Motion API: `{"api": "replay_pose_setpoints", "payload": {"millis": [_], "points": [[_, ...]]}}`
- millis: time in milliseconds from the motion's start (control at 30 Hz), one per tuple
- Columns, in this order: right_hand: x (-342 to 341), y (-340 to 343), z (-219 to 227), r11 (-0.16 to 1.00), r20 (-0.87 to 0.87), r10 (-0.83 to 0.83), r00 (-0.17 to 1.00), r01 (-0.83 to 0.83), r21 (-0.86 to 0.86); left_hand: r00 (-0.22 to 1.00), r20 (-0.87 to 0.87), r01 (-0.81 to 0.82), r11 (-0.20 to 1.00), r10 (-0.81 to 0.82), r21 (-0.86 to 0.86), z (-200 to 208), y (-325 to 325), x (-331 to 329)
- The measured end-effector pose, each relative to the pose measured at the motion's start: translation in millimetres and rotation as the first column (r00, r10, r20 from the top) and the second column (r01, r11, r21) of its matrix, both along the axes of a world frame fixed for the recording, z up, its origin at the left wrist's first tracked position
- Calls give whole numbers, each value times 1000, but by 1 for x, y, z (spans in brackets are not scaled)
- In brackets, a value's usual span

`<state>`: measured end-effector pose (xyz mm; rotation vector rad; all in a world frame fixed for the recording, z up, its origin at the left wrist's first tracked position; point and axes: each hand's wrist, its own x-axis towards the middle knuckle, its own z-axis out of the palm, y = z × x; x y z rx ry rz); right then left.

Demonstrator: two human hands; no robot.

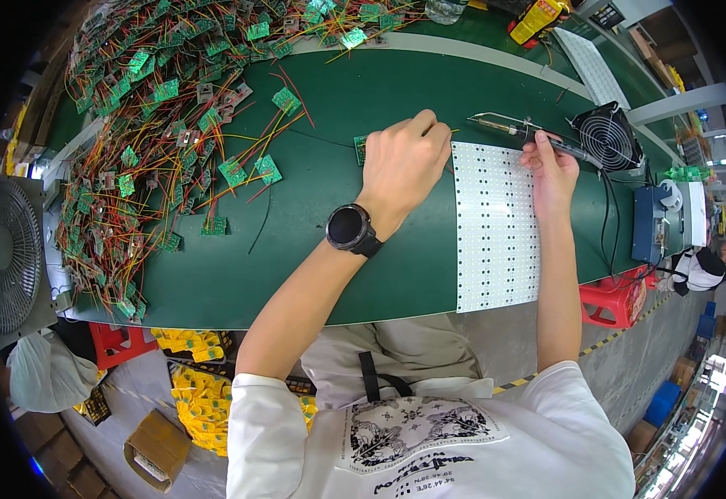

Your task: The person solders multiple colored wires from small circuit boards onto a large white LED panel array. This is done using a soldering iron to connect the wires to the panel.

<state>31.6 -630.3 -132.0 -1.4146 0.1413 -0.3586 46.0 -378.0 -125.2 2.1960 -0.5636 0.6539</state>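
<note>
A soldering iron (569, 148) rests in the closed fingers of my right hand (553, 175), its metal tip toward the left. Under and beside that hand lies a white panel (496, 241) with rows of small dots. My left hand (403, 162), with a black watch at the wrist, is closed around the wires of a small green circuit board (360, 150). Most of this board is hidden behind the hand, and a short yellow wire end pokes out past the fingertips. The left hand is just off the panel's upper left corner.
A large heap of wired circuit boards (167, 91) covers the left of the green table (338, 283). At the right stand a black fan (607, 137) and a blue box-shaped unit (649, 223) with cables. Beyond the table's right front edge is a red stool (617, 299).
</note>
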Motion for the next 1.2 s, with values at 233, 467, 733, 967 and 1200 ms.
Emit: {"api": "replay_pose_setpoints", "payload": {"millis": [233, 467, 733, 967, 1200], "points": [[2, -5, 1, 998, -20, -25, 999, 26, 52, 998, 63, -19, 1000, 19, 4, -3, -9, 10], [0, -5, 0, 998, -39, -48, 998, 49, 34, 996, 90, 20, 1000, -19, -9, -6, -13, 14], [-1, 1, 5, 1000, -61, -10, 998, 10, 0, 995, 90, 42, 999, -40, -16, -6, -15, 15], [-1, 1, 4, 1000, -53, 13, 999, -13, -3, 996, 88, -19, 999, 24, -46, -6, -14, 16], [0, -4, -1, 1000, -21, -13, 1000, 14, 28, 999, 37, -32, 997, 35, -71, -6, -15, 14]]}}
